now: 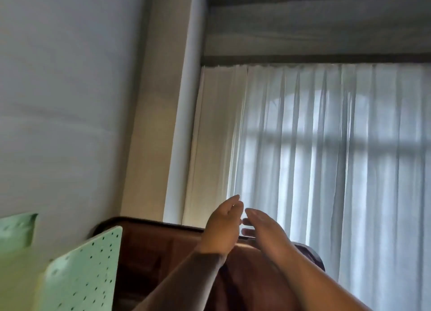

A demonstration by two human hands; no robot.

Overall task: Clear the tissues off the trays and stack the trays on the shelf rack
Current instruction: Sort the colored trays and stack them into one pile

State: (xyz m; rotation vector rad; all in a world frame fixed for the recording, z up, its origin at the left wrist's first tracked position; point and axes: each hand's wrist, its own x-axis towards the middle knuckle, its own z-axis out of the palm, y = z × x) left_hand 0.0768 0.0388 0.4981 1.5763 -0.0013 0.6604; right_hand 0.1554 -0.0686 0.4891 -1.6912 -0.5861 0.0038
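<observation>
Hands raised over a dark brown tray

Left hand (222, 226) and right hand (263, 226), grips released and holding nothing, hover over the dark brown plastic tray's (163, 245) rim at six o'clock; best slide it in level.

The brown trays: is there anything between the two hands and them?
Nothing visible is. Both the left hand and the right hand are raised at the top edge of the brown trays, open and empty. Whether they touch the trays cannot be told.
</observation>
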